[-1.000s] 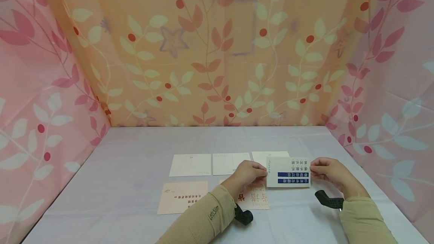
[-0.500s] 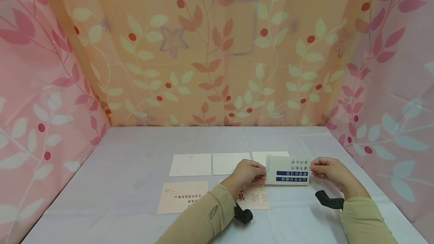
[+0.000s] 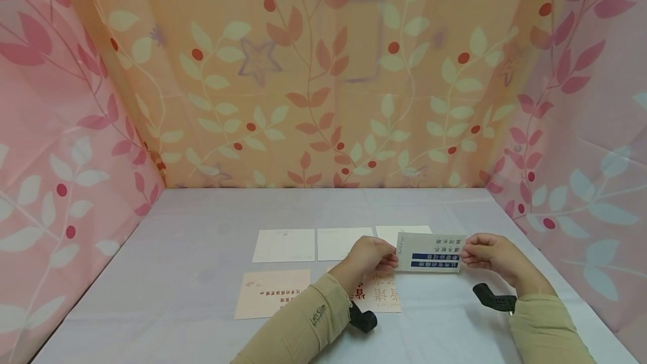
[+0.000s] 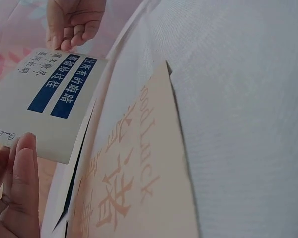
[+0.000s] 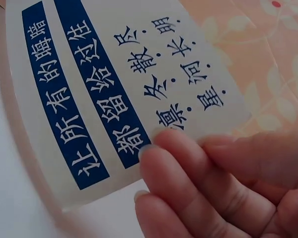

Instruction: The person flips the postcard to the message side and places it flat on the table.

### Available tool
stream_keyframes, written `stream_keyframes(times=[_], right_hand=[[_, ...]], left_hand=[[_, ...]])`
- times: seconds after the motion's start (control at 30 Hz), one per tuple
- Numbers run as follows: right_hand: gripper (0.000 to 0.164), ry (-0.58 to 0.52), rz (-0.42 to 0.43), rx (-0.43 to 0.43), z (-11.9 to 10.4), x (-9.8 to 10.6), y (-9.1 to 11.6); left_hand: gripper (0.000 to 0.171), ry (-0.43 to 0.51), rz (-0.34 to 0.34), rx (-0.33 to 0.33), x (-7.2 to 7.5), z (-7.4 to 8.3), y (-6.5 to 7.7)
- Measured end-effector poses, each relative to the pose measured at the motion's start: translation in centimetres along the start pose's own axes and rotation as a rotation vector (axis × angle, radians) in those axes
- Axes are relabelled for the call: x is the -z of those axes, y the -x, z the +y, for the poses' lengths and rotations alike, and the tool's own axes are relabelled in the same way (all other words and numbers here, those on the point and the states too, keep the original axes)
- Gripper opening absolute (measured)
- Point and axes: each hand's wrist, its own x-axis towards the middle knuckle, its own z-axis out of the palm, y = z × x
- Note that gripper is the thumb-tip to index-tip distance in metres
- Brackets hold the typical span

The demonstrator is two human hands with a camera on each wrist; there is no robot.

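Note:
A white postcard (image 3: 429, 253) printed with two dark blue bands and rows of characters is held up above the table by both hands. My left hand (image 3: 370, 257) pinches its left short edge between thumb and fingers; the left wrist view shows the thumb (image 4: 25, 173) at the card's corner. At the opposite short edge my right hand (image 3: 492, 254) pinches the card, and in the right wrist view its fingers (image 5: 174, 188) lie against the printed face. Beneath my left wrist lies a cream card (image 3: 384, 294) with large orange characters, partly hidden by the forearm.
Three pale cards lie in a back row: a left one (image 3: 283, 246), a middle one (image 3: 343, 240) and a right one (image 3: 399, 230), partly covered by the held postcard. A peach card (image 3: 273, 291) lies front left. Patterned cloth walls (image 3: 313, 145) enclose the white table (image 3: 192, 240).
The held postcard has tipped further back, so its face looks shorter and its lower edge sits higher. My right hand has shifted slightly right; the left hand barely moved.

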Motion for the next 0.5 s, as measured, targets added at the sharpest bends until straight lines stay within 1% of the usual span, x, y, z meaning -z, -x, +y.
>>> stream_keyframes(times=[0.17,0.37,0.5], right_hand=[[0.027,-0.017,-0.037,0.035,0.03,0.33,0.22],[0.027,-0.027,-0.115,0.065,0.04,0.61,0.42],[0.027,-0.035,-0.137,0.073,-0.1,0.77,0.59]], left_hand=[[0.016,0.036,0.014,0.0,-0.02,-0.12,-0.18],[0.016,0.029,0.003,-0.031,0.14,-0.37,-0.44],[0.014,0.029,-0.007,-0.036,0.22,-0.34,-0.43]])
